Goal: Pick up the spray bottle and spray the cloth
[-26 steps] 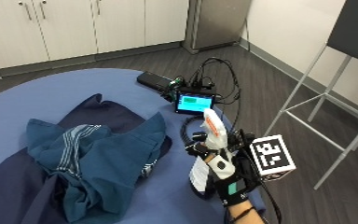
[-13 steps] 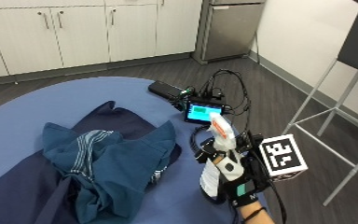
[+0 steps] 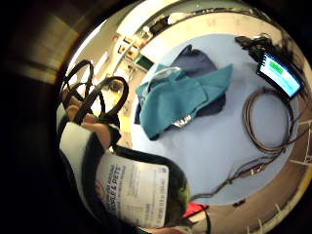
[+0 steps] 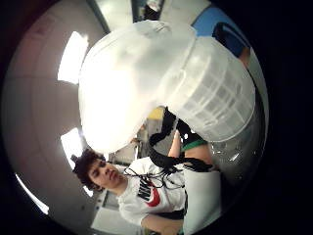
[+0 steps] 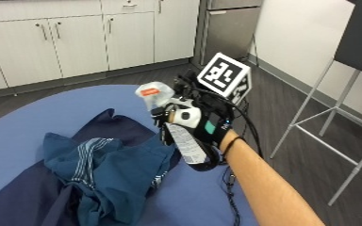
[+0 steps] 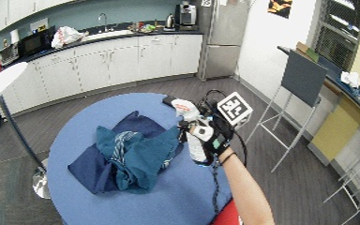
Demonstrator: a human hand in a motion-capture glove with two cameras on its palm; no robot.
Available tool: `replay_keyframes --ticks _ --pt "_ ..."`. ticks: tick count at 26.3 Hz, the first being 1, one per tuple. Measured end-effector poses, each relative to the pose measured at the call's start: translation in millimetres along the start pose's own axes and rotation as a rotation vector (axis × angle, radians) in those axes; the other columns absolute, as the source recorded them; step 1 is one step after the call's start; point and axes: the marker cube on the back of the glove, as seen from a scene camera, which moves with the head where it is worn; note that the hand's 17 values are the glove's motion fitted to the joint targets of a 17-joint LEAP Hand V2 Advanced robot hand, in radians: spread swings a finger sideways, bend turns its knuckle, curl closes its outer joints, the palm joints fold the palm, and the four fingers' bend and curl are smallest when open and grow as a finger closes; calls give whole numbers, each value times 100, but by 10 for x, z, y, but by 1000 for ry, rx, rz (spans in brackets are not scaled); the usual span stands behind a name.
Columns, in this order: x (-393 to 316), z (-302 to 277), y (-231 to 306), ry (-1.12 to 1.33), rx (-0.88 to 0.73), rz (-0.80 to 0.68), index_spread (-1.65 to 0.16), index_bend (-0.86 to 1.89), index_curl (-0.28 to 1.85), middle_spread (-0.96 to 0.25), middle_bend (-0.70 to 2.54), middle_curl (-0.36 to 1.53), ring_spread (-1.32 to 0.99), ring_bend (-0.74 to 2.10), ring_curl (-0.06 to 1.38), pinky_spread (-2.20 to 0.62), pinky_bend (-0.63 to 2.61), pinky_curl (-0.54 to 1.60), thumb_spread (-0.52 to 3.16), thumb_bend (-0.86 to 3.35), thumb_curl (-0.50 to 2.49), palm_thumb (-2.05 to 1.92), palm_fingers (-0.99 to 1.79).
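Observation:
In the outside view my gloved right hand [image 5: 201,123] grips a spray bottle [image 5: 185,141] by its neck and holds it in the air above the blue table [image 5: 18,123]. The bottle is tilted, and its white sprayer head [image 5: 151,91] points left over the cloth. A crumpled teal cloth [image 5: 109,172] lies on a dark blue one, just below and left of the bottle. The wide view shows the same hand [image 6: 208,136], bottle [image 6: 195,146] and cloth [image 6: 136,154]. The bottle's label [image 3: 136,195] and the cloth [image 3: 185,97] show in the little finger side view. The sprayer head [image 4: 161,83] fills the thumb side view.
A small lit screen [image 3: 279,73] and a coiled cable [image 3: 263,122] lie on the table beyond the cloth, hidden behind my hand in the outside view. A metal stand [image 5: 334,117] is on the floor at the right. White cabinets [image 5: 74,37] line the back wall.
The bottle stood upright on the table's right side with my hand on it. Now it is lifted, tilted and carried left toward the cloth. The outside camera has also shifted.

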Motion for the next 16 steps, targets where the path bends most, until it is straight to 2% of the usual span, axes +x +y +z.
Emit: replay_keyframes --ticks 7,16 --pt "50 605 -456 192 -242 108 -15 15 33 -6 57 47 -10 64 42 -7 45 32 106 -2 44 73 133" --pt "404 1027 -448 275 -368 224 -14 16 36 -7 61 48 -10 67 43 -7 44 33 110 -2 44 70 134"
